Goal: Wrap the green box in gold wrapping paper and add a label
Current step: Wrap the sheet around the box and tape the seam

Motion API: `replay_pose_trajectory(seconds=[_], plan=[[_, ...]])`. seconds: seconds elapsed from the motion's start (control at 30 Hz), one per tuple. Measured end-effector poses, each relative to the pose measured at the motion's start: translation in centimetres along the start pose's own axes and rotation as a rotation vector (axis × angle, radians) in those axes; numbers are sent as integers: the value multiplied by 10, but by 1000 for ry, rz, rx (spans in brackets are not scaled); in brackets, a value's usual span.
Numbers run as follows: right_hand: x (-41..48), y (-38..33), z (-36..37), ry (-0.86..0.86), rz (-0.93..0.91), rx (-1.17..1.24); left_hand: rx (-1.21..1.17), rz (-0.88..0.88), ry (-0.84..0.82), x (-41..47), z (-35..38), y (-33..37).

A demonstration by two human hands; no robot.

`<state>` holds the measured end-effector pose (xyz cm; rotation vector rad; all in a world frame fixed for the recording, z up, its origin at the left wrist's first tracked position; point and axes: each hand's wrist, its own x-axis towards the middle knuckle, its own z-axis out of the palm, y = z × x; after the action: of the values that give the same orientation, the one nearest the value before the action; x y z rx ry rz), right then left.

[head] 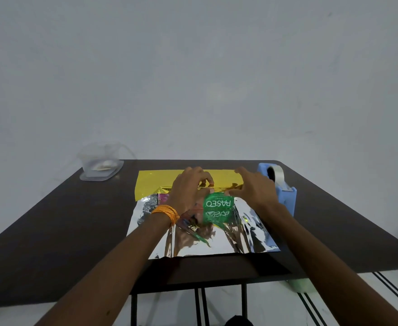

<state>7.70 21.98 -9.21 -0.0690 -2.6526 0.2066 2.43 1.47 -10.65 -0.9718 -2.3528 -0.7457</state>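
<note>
Head view shows the left hand (188, 189) and right hand (254, 187) gripping the top edge of the green box (218, 208), which stands mid-sheet on the gold wrapping paper (160, 180) spread on the table (52, 220), near a blue tape dispenser (285, 191).

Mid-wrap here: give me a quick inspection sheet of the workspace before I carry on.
Surface: dark table, paper spread on it.
Job's things: green box stands on wrapping paper, silver side up; far gold edge pulled to box top; no label seen.
Clutter: tape dispenser at right; clear tub at far left corner.
Hands: left hand and right hand grip paper at box top.
Cables: nothing seen.
Surroundings: plain wall; striped floor.
</note>
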Motion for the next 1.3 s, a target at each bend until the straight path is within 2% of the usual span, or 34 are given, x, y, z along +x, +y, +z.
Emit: replay_pose_trajectory(seconds=[0.23, 0.53, 0.7, 0.77, 0.87, 0.97, 1.07, 1.17, 1.3], plan=[[-5, -5, -4, -24, -8, -117, 9, -16, 1, 0, 0, 2], [-3, 0, -4, -34, 43, 52, 17, -12, -4, 0, -1, -1], [-11, 9, -13, -75, 52, 3, 27, 2, 0, -2, 0, 1], [-17, 10, -21, -29, 39, 76, 35, -2, -7, -2, -2, 2], [-26, 9, -45, 126, 62, 156, 135, -11, -25, -1, -4, 11], [-31, 27, -70, 261, 238, 244, 259, -47, 41, -5, -1, 27], [-37, 64, -79, 232, 460, 278, 119, -26, 134, -6, 9, 55], [-48, 87, -71, 140, 569, 415, -215, -106, 4, 7, 27, 95], [-50, 94, -62, 4, 617, 811, -341, -162, -123, 25, 64, 134]])
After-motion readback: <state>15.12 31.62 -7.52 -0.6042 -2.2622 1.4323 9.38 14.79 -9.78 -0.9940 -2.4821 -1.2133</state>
